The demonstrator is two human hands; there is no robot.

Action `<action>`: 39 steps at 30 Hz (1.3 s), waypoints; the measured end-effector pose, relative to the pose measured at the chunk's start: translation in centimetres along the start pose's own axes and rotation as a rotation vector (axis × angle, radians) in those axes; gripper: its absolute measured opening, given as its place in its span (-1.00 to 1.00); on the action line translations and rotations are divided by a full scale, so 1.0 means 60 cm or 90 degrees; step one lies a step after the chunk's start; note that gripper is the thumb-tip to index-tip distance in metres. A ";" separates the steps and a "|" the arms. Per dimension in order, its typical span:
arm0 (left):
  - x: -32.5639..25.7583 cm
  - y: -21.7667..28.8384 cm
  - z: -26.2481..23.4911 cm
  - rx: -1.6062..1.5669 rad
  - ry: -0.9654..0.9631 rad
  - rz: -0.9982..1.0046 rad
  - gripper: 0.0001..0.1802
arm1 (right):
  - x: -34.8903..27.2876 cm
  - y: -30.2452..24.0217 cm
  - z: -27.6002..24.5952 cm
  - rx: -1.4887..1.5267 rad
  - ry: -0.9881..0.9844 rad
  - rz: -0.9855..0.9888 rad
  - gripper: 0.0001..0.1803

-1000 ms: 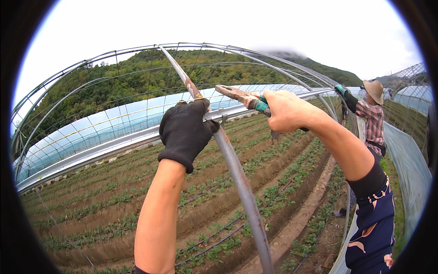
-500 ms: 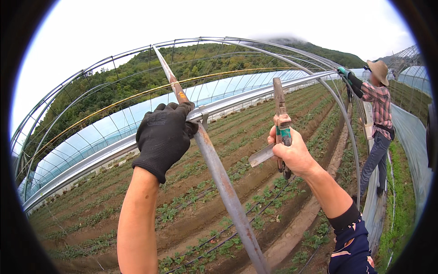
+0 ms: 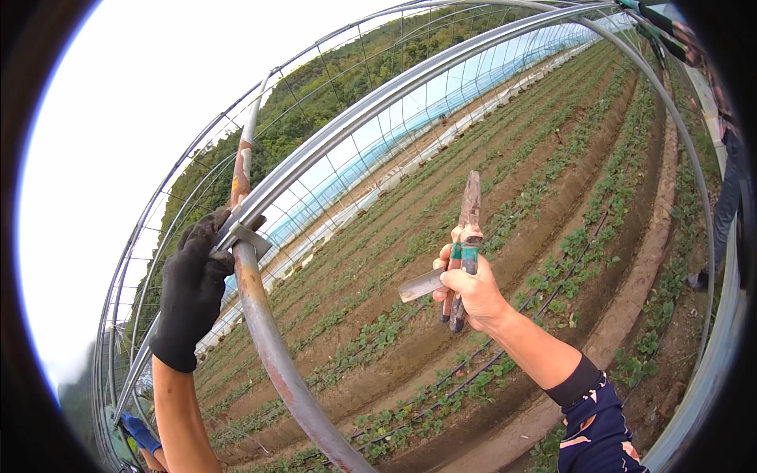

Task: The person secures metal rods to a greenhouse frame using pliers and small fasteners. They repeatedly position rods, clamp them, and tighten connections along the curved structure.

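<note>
Pliers [image 3: 471,206] have swung upright, away from the grooved rail [image 3: 339,131], since the first frame. Your bare right hand [image 3: 476,296] clenches their green-banded handles [image 3: 470,258] and a flat metal strip [image 3: 421,285]; your black-gloved left hand [image 3: 191,296] curls around the rail beside a bent clip [image 3: 251,239] and rust-mottled round pipe [image 3: 274,351]. A steady left grip should limit wobble.

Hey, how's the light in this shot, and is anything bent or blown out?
Head view: overcast-looking light, no hard shadows; sky blown out white; silver rail bowed, probably by the fisheye; pliers reasonably crisp.
</note>
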State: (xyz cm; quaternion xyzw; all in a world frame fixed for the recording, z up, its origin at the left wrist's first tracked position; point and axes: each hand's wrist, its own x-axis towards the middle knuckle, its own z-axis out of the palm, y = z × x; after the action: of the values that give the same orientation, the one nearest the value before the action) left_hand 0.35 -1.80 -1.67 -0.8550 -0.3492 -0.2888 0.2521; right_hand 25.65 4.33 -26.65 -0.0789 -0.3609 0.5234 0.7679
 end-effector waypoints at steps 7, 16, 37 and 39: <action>0.003 0.017 -0.013 -0.006 -0.063 -0.058 -0.54 | 0.041 0.053 0.036 0.114 -0.082 -0.031 -0.75; 0.006 0.018 -0.018 -0.130 -0.120 -0.095 -0.42 | 0.095 0.072 0.075 0.022 -0.218 -0.196 -0.67; 0.017 0.004 -0.024 -0.057 -0.186 -0.114 -0.37 | 0.072 0.009 0.168 -0.205 -0.289 -0.337 -0.64; 0.012 -0.014 -0.017 -0.140 -0.146 -0.086 -0.49 | 0.066 0.006 0.161 -0.287 -0.307 -0.291 -0.67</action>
State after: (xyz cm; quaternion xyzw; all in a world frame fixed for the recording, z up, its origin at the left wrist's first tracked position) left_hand -0.14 -1.60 -0.27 -0.8796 -0.3984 -0.2418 0.0953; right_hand 20.02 5.44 -17.93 -0.0380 -0.6450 0.2505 0.7209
